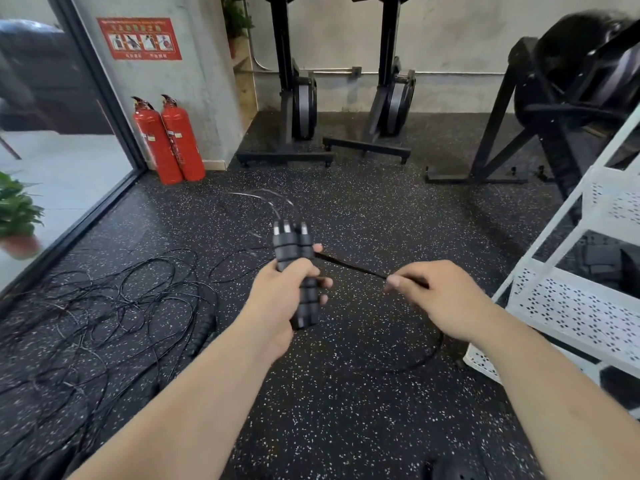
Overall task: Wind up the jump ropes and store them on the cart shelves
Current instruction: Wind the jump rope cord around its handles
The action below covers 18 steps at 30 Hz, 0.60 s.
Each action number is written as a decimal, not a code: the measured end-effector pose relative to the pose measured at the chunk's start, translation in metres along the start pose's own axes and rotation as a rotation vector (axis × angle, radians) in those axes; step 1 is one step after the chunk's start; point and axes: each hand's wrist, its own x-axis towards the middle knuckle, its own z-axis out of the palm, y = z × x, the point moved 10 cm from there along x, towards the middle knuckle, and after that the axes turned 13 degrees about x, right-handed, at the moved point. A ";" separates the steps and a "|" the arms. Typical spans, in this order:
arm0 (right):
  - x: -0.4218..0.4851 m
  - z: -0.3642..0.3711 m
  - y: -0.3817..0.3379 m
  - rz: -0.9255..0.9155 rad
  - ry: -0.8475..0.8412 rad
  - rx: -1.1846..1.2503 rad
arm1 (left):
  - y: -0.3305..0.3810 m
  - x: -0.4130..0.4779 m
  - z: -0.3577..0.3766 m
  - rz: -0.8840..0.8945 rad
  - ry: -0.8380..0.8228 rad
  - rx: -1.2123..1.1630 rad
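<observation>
While the left hand (277, 292) curls round a bundle of black jump-rope handles (294, 251), holding them upright with the thumb across the front and the fingertips showing past the far side, the left forearm reaches up from the lower left with the wrist turned so the back of the hand faces the camera. The silver-tipped tops of the handles stand above the fist and their butts stick out beneath it; thin cords arc up and away from the tops, too blurred to count. From just beside the gripped handles a black cord (349, 266) runs taut, slanting down to the right hand (440, 299), which pinches it between the thumb and the curled fingers, knuckles up, the forearm coming in from the lower right. Below that pinch the cord sags in a wide loop (433, 355) down to the speckled rubber floor (346, 410). Well to the left of the held handles and lower down, a tangle of jump ropes (104, 306) lies spread on the floor, unwound. Just to the right of the pinching hand stands the white cart (571, 306), its perforated shelves tilted in the wide-angle view; something dark rests on one tier, too dim to name. Far beyond the left fist, two red fire extinguishers (169, 140) stand against a concrete wall, and black exercise machines (301, 98) line the back wall. A potted plant (17, 209) sits at the far left edge.
</observation>
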 end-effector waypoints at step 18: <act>0.005 0.029 -0.010 -0.013 -0.059 0.020 | -0.022 -0.018 0.036 -0.085 -0.168 0.016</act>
